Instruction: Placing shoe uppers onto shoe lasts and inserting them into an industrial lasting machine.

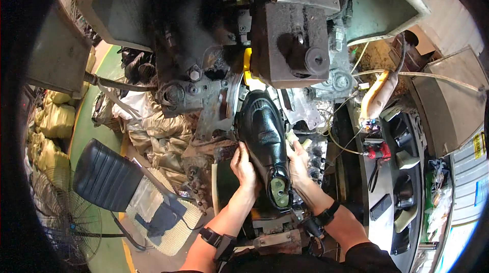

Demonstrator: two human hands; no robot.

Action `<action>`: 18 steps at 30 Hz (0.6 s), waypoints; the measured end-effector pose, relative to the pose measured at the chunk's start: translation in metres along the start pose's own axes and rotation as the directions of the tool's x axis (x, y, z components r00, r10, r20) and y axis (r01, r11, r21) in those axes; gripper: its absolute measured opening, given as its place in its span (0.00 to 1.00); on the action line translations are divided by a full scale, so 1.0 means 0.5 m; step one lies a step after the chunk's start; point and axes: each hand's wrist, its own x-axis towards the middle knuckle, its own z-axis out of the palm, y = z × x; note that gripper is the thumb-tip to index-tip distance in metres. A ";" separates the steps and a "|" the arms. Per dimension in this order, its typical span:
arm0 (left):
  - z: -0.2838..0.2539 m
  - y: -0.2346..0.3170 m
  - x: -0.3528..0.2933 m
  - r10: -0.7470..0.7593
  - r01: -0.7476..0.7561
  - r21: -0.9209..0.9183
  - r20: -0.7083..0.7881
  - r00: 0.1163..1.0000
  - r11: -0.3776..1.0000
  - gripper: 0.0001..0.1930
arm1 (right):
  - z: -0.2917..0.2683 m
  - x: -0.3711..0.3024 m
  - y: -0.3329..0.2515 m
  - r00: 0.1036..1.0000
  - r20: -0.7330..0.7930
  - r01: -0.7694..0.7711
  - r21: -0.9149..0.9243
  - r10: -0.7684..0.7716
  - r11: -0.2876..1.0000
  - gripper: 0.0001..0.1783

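Observation:
A glossy black shoe upper (262, 135) points its toe away from me, under the dark metal head (291, 33) of a machine. Inside its near opening a pale green shoe last (278, 191) shows. My left hand (245, 167) presses along the left side of the shoe, fingers partly hidden behind it. From the other side my right hand (299, 163) grips it, with pale fingertip covers or pieces near the fingers; which they are I cannot make out. The toe lies between two metal side plates of the machine, close to a yellow part (248, 66).
To the right, a rack holds several black shoes (404, 191). A phone (380, 206) and a red tool (378, 151) lie on the bench beside it. On the left stand a black chair (108, 176), a fan (69, 217) and beige sacks (158, 135). Cables hang at the right.

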 end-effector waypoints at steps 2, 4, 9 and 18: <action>0.002 0.001 0.000 -0.010 0.011 0.027 -0.038 0.999 1.000 0.16 | 0.002 -0.002 0.001 0.999 0.035 -0.001 0.059 -0.002 0.998 0.20; 0.005 0.005 -0.003 -0.025 0.026 0.016 -0.033 0.999 1.000 0.16 | 0.006 -0.006 -0.001 1.000 0.014 -0.015 0.053 0.014 0.998 0.20; 0.009 0.015 -0.013 -0.092 0.089 -0.069 -0.040 0.995 0.994 0.16 | 0.011 -0.024 -0.015 0.995 0.001 -0.102 0.089 0.102 0.991 0.20; -0.002 0.028 -0.016 -0.196 0.196 -0.051 0.017 0.981 0.979 0.17 | 0.011 -0.047 -0.028 0.994 0.004 -0.108 0.048 0.108 0.993 0.20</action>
